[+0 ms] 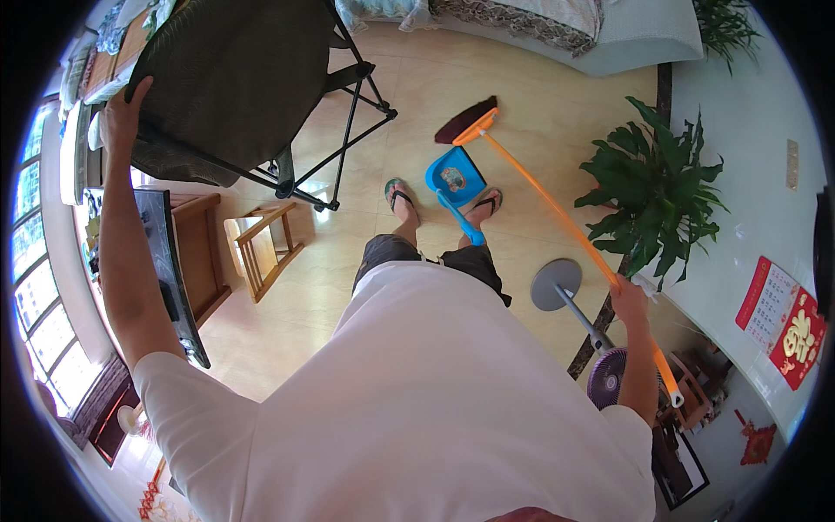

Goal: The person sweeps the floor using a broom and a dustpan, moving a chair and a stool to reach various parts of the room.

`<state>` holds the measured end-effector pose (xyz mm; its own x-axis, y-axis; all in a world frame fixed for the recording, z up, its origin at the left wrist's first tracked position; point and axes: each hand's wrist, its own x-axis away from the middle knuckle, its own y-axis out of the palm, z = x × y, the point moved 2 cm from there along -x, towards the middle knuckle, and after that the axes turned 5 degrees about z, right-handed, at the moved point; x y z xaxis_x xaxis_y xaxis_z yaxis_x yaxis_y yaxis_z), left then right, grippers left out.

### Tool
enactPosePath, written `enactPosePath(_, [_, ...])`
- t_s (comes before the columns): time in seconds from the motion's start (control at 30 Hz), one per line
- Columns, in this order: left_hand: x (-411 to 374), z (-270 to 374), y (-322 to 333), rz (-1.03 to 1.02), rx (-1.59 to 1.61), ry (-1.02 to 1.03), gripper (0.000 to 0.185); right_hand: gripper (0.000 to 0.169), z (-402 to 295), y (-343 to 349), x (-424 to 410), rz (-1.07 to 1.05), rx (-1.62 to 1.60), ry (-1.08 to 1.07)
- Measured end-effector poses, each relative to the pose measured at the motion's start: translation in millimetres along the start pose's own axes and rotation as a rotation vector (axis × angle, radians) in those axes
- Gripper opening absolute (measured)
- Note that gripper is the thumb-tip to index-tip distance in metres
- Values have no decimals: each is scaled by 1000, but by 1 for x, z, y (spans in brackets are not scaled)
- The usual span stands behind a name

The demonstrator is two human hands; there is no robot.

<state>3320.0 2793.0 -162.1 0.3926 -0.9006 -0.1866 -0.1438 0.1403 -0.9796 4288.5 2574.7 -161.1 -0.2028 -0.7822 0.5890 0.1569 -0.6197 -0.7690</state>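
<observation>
At the upper left, my left hand (124, 117) grips the edge of a dark folding chair (235, 78), whose black tube legs show on its right side. On the right, my right hand (630, 301) is closed around the orange handle of a broom (554, 210). The broom's dark bristle head (467, 120) reaches down to the tiled floor ahead of my feet. A blue dustpan (464, 181) stands between my sandalled feet, its short handle pointing back toward me. The dustpan lies beside the broom head, with neither hand on it.
A leafy potted plant (652, 189) stands by the right wall. Nearer me is a fan with a round grey base (556, 284). A small wooden stool (266, 250) and a wooden cabinet (198, 251) are on the left. A covered sofa (639, 36) lines the far side.
</observation>
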Motion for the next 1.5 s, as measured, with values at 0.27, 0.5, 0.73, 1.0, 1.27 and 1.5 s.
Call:
enactPosePath(0.27, [-15,7,0,43,-16,-29,77,29,-32,-44,7,27,-145,-63])
enactPosePath(0.5, [-28,21,6,-8,-46,-81,83,27,-53,-13,-60,66,-66,-137])
enactPosePath(0.73, [-39,10,14,-61,-96,-164,84,32,25,3,-16,-94,-63,91])
enactPosePath(1.0, [-46,3,24,13,-93,-178,82,30,61,15,82,-149,-226,175])
enactPosePath(1.27, [-51,37,11,-27,-84,-132,82,23,-6,18,45,49,-384,51])
enactPosePath(1.5, [-70,24,22,17,-117,-79,84,26,-80,14,-34,10,-310,-121])
